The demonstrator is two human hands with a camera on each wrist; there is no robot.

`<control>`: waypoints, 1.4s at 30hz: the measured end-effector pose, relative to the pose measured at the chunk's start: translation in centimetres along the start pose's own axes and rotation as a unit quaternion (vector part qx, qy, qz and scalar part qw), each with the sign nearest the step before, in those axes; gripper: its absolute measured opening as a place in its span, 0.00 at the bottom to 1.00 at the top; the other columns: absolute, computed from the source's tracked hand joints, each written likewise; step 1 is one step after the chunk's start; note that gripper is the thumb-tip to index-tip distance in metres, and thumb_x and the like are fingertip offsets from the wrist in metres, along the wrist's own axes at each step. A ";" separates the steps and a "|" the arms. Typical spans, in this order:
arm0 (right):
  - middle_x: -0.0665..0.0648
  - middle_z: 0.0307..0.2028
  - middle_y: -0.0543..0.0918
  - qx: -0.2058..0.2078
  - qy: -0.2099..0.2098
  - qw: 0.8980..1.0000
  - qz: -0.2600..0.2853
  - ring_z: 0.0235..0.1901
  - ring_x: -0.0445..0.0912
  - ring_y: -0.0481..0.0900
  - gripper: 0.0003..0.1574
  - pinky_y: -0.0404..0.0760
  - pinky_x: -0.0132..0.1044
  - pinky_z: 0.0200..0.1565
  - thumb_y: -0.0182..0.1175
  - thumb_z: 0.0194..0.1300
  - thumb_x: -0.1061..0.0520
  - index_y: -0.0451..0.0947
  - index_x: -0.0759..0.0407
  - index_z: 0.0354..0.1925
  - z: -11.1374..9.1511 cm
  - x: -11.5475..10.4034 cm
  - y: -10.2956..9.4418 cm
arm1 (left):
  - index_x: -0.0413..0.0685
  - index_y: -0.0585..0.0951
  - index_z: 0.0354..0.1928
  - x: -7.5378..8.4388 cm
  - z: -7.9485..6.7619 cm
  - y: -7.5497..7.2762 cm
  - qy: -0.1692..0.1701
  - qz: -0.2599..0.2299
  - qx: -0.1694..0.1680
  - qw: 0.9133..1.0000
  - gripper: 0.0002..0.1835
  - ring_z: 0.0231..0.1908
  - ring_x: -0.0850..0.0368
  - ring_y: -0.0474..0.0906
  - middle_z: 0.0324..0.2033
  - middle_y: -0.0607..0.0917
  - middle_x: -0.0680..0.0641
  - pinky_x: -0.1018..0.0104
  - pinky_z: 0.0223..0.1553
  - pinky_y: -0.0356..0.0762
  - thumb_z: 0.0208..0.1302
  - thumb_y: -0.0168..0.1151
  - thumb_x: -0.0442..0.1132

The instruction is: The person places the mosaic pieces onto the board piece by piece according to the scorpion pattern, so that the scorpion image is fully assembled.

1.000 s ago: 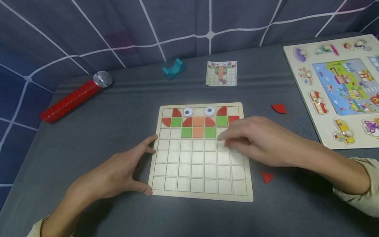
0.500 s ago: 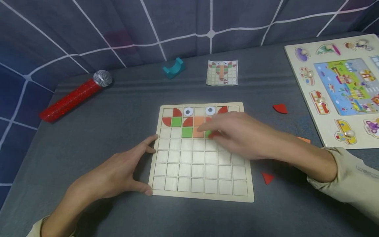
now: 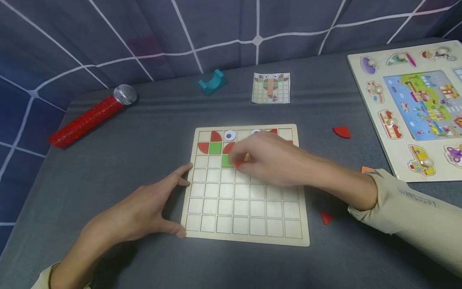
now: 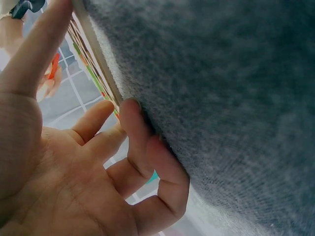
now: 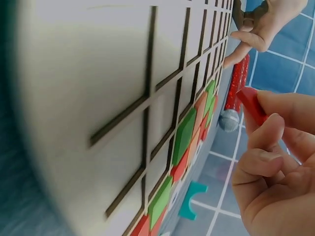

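Note:
A square wooden grid board (image 3: 225,206) lies on the grey table, its top rows partly filled with red, green and orange tiles and round eye pieces. My left hand (image 3: 146,210) rests against the board's left side, thumb at the near corner and fingers spread along the edge. Between thumb and fingers, my right hand (image 3: 268,158) pinches a small red tile (image 5: 252,104) over the upper middle cells. That hand hides several placed pieces in the head view. Just left of it, a green square tile (image 3: 226,161) shows in the third row.
Right of the board lie a red quarter-circle tile (image 3: 341,132), a red triangle tile (image 3: 326,218) and an orange tile (image 3: 367,169) partly under the sleeve. Behind stand a pattern card (image 3: 270,88), a teal arch block (image 3: 213,82), a red microphone (image 3: 88,122) and a knobbed picture puzzle (image 3: 393,156).
My right hand has moved left across the board with the red tile, from the right columns to the middle. The orange tile on the table has come into view. My left hand has stayed put.

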State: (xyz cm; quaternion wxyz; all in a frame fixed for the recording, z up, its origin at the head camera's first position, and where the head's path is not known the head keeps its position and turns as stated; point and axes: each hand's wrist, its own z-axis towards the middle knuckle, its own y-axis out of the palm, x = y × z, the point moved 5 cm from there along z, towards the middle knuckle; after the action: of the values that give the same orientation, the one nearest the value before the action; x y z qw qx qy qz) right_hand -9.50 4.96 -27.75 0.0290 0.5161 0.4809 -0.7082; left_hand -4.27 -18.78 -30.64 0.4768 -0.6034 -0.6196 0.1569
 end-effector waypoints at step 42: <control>0.50 0.41 0.84 -0.073 -0.008 0.991 -0.113 0.44 0.44 0.77 0.17 0.75 0.38 0.50 0.63 0.65 0.63 0.83 0.56 0.53 2.5 -0.4 3.1 | 0.64 0.48 0.78 -0.2 0.2 0.3 -0.010 0.000 -0.001 1.000 0.72 0.56 0.52 0.71 0.61 0.75 0.55 0.42 0.58 0.69 0.30 0.85 0.58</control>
State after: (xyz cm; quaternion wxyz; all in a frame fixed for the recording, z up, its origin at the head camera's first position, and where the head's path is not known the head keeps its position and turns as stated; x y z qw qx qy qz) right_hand -9.39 1.40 -29.46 -0.0098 0.4490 0.5863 -0.6742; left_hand -4.25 -18.85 -31.05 0.4694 -0.6026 -0.6246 0.1624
